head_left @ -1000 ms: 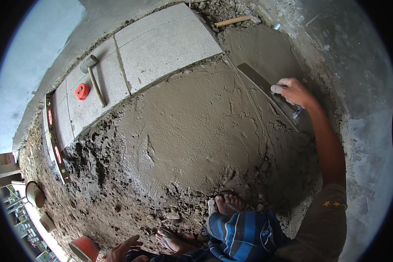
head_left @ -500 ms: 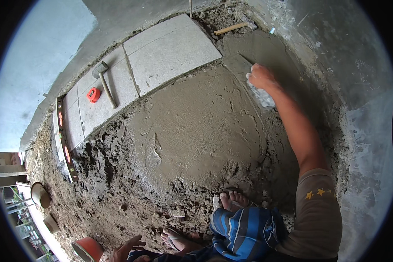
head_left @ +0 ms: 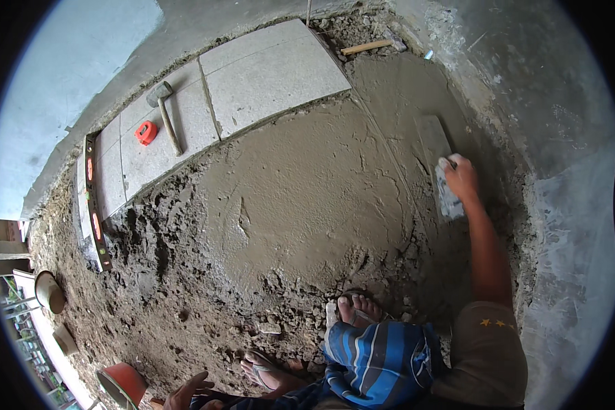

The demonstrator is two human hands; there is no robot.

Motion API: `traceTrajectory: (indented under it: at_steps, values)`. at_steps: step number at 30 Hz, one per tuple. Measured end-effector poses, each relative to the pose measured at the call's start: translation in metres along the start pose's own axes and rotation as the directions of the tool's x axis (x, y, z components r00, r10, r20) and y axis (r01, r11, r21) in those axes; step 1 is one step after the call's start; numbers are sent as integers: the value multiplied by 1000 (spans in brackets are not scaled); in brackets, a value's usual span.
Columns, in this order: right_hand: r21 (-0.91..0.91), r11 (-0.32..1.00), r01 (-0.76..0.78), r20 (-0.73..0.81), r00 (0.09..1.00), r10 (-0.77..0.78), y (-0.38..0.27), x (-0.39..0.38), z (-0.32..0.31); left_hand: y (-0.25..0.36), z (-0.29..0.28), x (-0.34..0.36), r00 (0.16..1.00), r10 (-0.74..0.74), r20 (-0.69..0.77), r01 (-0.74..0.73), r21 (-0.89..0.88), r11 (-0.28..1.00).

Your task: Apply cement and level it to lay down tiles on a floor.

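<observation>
Grey-brown wet mortar [head_left: 307, 191], pale grey tiles [head_left: 266, 75], an orange tape measure [head_left: 145, 132] and blue-striped shorts [head_left: 379, 362].

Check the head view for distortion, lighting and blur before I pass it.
Head view: strong fisheye bend, the laid tiles curve and black corners frame the circle; soft even daylight, no hard shadows or glare; right hand on the trowel reads fairly sharp; left hand is cut off at the bottom edge.

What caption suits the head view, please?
Right hand draws a flat grey trowel across wet grey mortar.
</observation>
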State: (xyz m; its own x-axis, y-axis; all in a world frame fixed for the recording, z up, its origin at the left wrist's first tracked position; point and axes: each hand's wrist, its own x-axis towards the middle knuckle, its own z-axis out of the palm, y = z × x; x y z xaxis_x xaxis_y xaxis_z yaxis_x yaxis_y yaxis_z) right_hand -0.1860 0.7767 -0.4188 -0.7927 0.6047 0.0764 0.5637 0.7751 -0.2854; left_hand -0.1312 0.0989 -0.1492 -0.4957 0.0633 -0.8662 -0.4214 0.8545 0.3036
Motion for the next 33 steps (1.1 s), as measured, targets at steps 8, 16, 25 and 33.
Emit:
traceTrajectory:
  at_steps: [8,16,25,33]
  values:
    - [-297,934,-200,-90,979,181,167,-205,-68,-20,-23,51,965,261,-21,-253,186,950]
    - [-164,978,125,601,799,-1,89,-321,-134,19,-31,119,826,505,249,-518,-17,855]
    - [-181,969,-169,891,389,235,-101,-299,-377,-72,57,33,893,315,-321,-278,156,948]
    - [-171,926,335,960,267,81,-152,-226,-436,-31,124,-166,956,248,-155,-293,-511,808]
